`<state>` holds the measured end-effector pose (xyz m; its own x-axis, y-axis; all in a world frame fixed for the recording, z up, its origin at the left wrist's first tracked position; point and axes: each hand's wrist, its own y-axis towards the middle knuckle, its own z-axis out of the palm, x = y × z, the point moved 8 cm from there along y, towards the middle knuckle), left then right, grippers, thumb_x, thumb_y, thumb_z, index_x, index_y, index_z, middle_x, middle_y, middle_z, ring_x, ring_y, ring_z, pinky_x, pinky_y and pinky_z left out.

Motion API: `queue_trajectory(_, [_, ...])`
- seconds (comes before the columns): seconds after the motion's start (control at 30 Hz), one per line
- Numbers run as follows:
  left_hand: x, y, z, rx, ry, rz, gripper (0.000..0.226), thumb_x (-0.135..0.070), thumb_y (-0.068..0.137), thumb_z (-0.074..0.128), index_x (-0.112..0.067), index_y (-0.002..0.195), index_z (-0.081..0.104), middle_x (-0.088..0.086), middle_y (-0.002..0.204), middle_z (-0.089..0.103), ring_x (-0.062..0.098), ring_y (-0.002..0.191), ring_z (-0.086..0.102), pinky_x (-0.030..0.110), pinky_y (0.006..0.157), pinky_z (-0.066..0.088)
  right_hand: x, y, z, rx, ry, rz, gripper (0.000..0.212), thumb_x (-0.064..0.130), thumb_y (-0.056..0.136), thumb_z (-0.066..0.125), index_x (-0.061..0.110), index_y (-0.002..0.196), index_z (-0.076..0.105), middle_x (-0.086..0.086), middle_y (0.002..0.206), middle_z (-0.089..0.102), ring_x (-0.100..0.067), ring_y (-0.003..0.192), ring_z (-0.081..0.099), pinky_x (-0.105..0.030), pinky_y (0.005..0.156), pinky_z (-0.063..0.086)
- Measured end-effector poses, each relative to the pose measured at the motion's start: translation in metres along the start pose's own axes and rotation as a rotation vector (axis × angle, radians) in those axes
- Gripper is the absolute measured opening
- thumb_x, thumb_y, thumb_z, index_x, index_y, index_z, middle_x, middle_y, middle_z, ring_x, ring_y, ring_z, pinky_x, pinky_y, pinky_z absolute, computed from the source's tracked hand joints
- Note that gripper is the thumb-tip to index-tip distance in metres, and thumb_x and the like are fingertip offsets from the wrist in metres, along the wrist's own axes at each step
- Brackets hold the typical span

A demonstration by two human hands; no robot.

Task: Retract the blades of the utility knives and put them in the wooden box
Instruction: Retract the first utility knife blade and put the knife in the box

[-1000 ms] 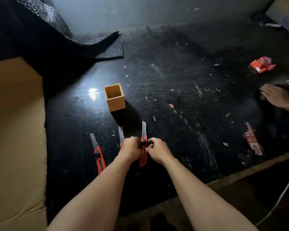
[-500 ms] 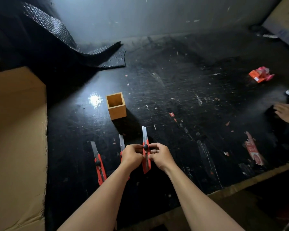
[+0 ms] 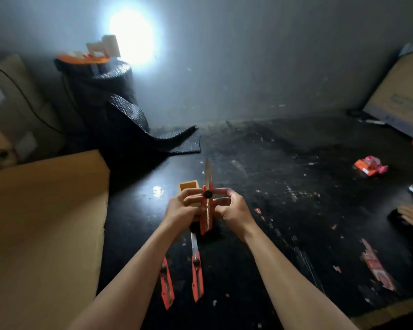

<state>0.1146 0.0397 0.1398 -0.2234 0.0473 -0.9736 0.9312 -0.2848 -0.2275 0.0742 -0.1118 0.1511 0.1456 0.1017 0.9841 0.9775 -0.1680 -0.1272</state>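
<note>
While both hands (image 3: 208, 208) grip one knife (image 3: 206, 210), two knives (image 3: 197, 272) lie below.

held knife (image 3: 205, 217): orange-red body, black knob, silver blade | wooden box (image 3: 189, 186): tan-yellow | table (image 3: 284, 198): black, white-flecked | cardboard (image 3: 43, 222): plain brown

My single head-worn camera looks forward and down from close above the black table (image 3: 296, 186), facing the grey wall (image 3: 248, 55) at twelve o'clock; both forearms enter from six o'clock, filling the near foreground.
</note>
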Motion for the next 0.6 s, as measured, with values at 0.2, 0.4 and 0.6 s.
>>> queue_trajectory(0.2, [-0.086,-0.034,-0.035,-0.029,-0.084,0.188,0.043,0.020,0.085,0.067,-0.012,0.115,0.072,0.012,0.097,0.081,0.026,0.079,0.078,0.037,0.071,0.067,0.093,0.001,0.025,0.014,-0.054,-0.257,0.038,-0.004,0.090,0.070,0.014,0.124,0.064,-0.011,0.101,0.079,-0.025,0.089,0.079,-0.044,0.081,0.066])
queue_trajectory(0.4, [-0.143,-0.055,-0.056,-0.094,-0.037,0.359,0.038,0.015,0.089,0.068,-0.008,0.119,0.072,0.009,0.093,0.083,0.023,0.079,0.082,0.032,0.066,0.067,0.161,-0.003,0.038,-0.054,-0.288,-0.497,0.025,0.034,0.098,0.066,0.034,0.124,0.067,0.010,0.114,0.075,-0.012,0.100,0.073,-0.034,0.088,0.062])
queue_trajectory(0.6, [-0.171,-0.067,-0.061,-0.097,-0.053,0.434,0.033,0.007,0.089,0.072,-0.016,0.111,0.078,0.006,0.094,0.085,0.028,0.086,0.083,0.038,0.075,0.068,0.193,-0.011,0.041,-0.034,-0.292,-0.582,0.017,0.029,0.100,0.064,0.032,0.116,0.071,0.009,0.115,0.075,-0.014,0.103,0.071,-0.027,0.090,0.058])
